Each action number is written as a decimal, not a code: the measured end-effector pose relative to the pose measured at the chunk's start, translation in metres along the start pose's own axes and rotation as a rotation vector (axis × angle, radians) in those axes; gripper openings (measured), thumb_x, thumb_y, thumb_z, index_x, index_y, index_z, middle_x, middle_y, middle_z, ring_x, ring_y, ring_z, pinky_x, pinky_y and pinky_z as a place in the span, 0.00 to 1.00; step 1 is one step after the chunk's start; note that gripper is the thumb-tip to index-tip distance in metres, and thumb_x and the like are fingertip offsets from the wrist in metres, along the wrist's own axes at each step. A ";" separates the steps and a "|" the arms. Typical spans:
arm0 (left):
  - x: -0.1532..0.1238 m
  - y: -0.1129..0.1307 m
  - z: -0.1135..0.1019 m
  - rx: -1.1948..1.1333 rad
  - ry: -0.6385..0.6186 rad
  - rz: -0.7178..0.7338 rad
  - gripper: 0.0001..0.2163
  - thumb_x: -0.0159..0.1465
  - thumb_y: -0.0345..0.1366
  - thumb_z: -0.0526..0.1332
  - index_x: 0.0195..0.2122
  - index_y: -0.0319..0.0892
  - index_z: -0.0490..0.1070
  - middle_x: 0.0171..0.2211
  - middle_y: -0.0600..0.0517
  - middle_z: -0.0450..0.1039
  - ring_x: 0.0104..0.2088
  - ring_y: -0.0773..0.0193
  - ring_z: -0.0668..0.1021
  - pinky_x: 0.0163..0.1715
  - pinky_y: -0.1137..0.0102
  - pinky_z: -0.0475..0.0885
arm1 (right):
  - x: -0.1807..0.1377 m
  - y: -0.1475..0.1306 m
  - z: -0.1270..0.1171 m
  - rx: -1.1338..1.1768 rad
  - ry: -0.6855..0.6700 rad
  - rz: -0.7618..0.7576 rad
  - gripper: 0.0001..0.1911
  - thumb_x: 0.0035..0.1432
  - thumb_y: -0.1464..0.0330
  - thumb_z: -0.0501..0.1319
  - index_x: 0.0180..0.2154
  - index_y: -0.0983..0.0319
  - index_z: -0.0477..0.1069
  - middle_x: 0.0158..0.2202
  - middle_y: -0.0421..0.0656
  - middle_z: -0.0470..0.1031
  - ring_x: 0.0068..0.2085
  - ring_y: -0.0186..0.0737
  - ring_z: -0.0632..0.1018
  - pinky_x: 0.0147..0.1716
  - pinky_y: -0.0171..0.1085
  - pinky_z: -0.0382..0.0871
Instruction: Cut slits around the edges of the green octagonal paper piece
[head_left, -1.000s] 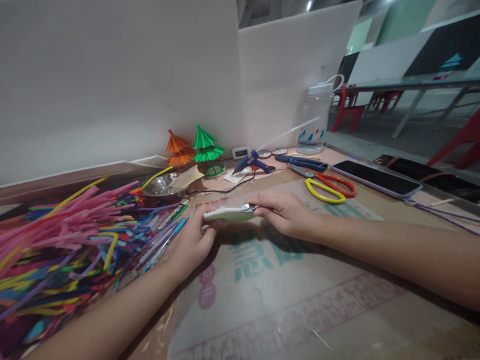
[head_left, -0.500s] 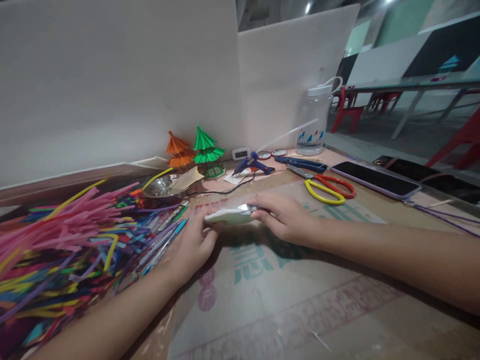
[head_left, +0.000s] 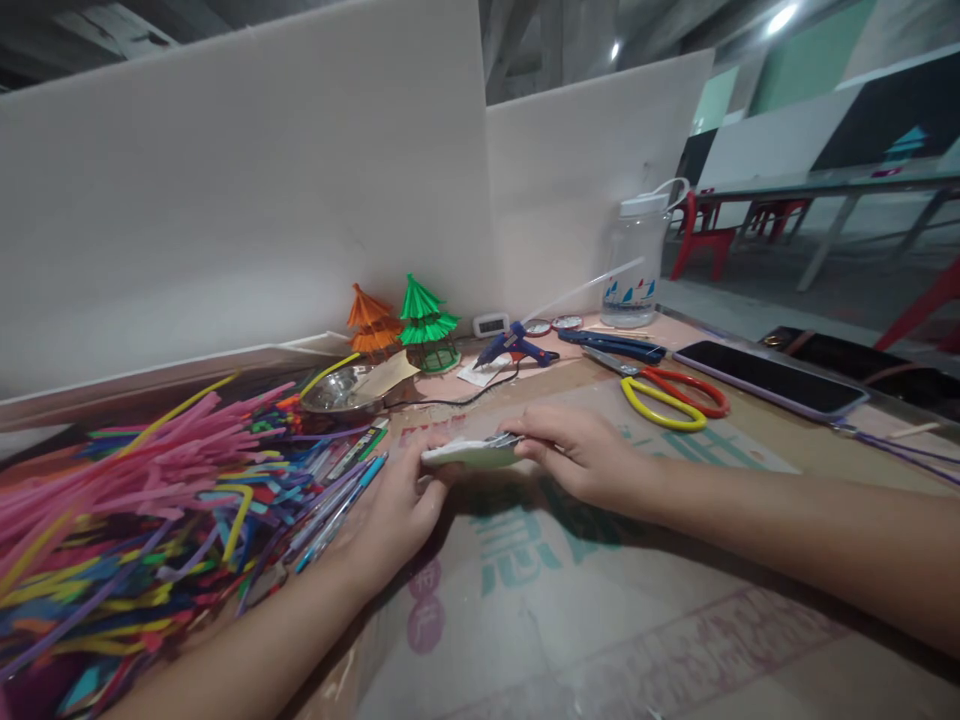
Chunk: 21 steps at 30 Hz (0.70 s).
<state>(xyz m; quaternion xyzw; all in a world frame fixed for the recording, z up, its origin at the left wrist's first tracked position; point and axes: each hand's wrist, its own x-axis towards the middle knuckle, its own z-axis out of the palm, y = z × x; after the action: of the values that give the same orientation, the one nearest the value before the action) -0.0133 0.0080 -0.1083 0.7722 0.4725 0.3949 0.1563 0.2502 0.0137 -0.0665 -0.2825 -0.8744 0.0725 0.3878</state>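
Note:
Between my two hands, above the cardboard-covered table (head_left: 555,620), is a thin, flat white piece (head_left: 469,456) seen almost edge-on. Its exact kind I cannot make out. My left hand (head_left: 397,515) grips its left end, thumb below and fingers behind. At the right end, my right hand (head_left: 581,455) pinches it near a shiny, silvery bit (head_left: 504,439) on its upper side. Whether that bit is part of the piece or separate does not show. Just behind the hands lies a blue glue gun (head_left: 517,345) with a clear glue stick in it.
Pipe cleaners (head_left: 150,480) heap up at left, beside pens (head_left: 345,505) and a metal bowl (head_left: 337,388). Behind stand orange (head_left: 370,320) and green (head_left: 427,325) pagoda-like models. Scissors (head_left: 664,395), pliers (head_left: 615,345), a phone (head_left: 772,378) and a bottle (head_left: 631,265) are at right.
The camera view has tilted up, so the table and both hands appear lower. Both hands keep hold of the white piece, which looks slightly turned, its silvery bit less bright.

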 end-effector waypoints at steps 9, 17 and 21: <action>0.003 0.005 0.000 -0.149 -0.027 -0.063 0.12 0.69 0.42 0.58 0.50 0.45 0.69 0.46 0.48 0.75 0.45 0.58 0.78 0.45 0.66 0.72 | 0.002 0.004 0.002 0.047 0.059 0.151 0.16 0.68 0.65 0.55 0.50 0.63 0.75 0.45 0.50 0.82 0.43 0.46 0.81 0.41 0.42 0.74; 0.007 0.003 0.003 -0.239 0.034 -0.112 0.16 0.68 0.45 0.59 0.52 0.43 0.67 0.47 0.47 0.74 0.46 0.59 0.77 0.45 0.67 0.73 | 0.002 0.017 0.005 0.069 0.117 0.187 0.16 0.68 0.64 0.55 0.51 0.61 0.76 0.46 0.48 0.82 0.45 0.45 0.81 0.43 0.42 0.75; 0.005 0.002 0.002 -0.181 0.017 -0.110 0.14 0.68 0.45 0.58 0.51 0.44 0.68 0.45 0.49 0.75 0.44 0.59 0.77 0.45 0.67 0.72 | 0.000 0.017 0.007 0.034 0.084 0.177 0.17 0.68 0.64 0.54 0.50 0.62 0.76 0.46 0.49 0.82 0.45 0.46 0.81 0.44 0.43 0.75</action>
<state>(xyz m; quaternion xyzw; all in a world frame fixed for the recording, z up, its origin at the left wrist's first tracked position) -0.0095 0.0116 -0.1056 0.7245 0.4778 0.4333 0.2432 0.2529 0.0288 -0.0773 -0.3547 -0.8277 0.1093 0.4209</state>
